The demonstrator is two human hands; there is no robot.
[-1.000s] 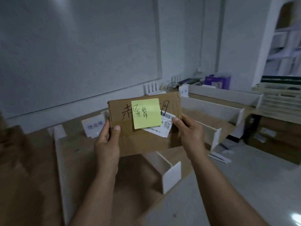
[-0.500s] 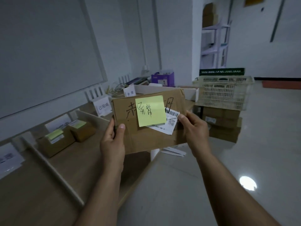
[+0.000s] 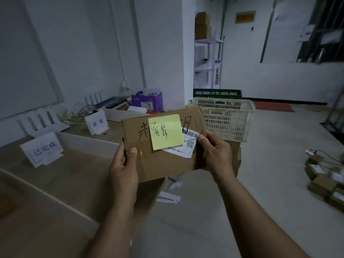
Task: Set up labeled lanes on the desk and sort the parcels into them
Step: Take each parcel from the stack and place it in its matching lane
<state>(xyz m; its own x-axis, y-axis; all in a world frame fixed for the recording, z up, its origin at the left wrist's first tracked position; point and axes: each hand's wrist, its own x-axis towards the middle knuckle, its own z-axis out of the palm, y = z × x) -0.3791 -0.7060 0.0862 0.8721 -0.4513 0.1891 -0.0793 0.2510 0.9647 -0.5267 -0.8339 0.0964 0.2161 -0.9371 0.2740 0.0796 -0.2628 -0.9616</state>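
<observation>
Since the earlier frame the view has swung right; the parcel (image 3: 163, 161) stays raised over the desk's (image 3: 74, 175) right edge. Left hand (image 3: 123, 168) and right hand (image 3: 216, 155) pinch its ends. Match the yellow note (image 3: 165, 134) to the far sign (image 3: 96, 123), then lay it flat there.

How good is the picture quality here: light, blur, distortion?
Head view: dim, bluish light, corners darkened; wide-angle lens bows the walls near the edges; the cardboard parcel and its yellow sticky note are sharp, handwriting legible; near desk label and far desk label readable; the boxes on the floor at far right are soft and smeared.
</observation>
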